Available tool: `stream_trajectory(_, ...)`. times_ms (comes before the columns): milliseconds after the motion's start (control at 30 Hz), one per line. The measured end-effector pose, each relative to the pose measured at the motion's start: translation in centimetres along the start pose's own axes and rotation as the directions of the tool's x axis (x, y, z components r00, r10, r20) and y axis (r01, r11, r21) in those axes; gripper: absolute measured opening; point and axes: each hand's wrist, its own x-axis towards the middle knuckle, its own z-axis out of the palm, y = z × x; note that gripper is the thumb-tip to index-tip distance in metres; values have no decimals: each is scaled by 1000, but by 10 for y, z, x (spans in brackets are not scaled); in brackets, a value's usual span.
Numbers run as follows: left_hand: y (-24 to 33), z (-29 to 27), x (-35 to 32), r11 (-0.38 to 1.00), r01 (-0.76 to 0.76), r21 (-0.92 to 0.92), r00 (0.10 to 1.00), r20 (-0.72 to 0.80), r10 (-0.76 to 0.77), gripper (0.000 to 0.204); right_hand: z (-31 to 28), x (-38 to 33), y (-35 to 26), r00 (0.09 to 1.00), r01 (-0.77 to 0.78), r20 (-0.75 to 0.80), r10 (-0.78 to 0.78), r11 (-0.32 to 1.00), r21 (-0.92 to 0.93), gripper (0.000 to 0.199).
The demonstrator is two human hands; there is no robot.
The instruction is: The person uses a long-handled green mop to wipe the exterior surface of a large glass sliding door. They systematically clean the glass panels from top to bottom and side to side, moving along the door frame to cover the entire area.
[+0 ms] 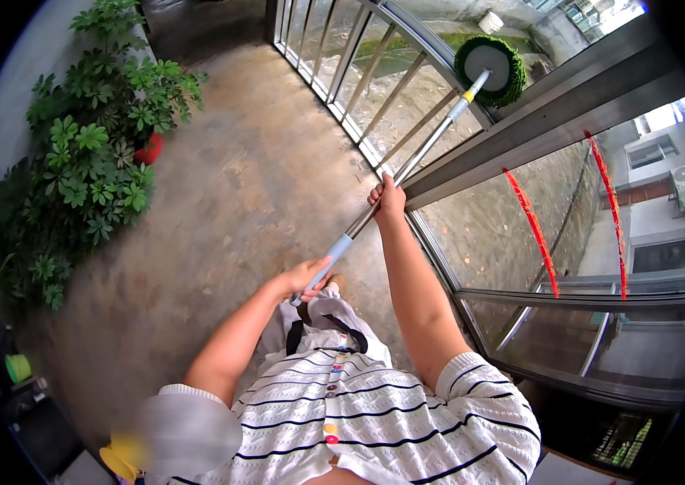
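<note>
A long-handled mop [431,136] slants up and to the right across my body. Its round head [503,71] has a grey-white back and a bright green fluffy fringe, and it is raised against the upper part of the metal-framed window beside the railing. My left hand [310,277] wraps round the light blue grip [333,257] at the pole's lower end. Further up, my right hand [389,200] is closed round the silver metal pole. A yellow collar [468,95] shows just below the head. Whether the fringe presses on the frame or glass, I cannot tell.
On the right stands a window [472,234] with two red strips [532,230] on its glass. A metal railing [367,97] runs along the far side. Leafy green plants [88,162] with a red pot [148,149] line the left wall. Bare concrete floor [221,178] lies between.
</note>
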Motion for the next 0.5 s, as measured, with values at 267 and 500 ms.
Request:
stream_trajectory(267,-22,-16,20,992,-122,28,991,-44,123,42,-3,2,3,998,48,39,-47,999,-10,24)
stream_trajectory(500,-21,17,15,731,-150,666,722,-432,541,35,-4,3,4,1000,22,-4,-22,1000,15,24)
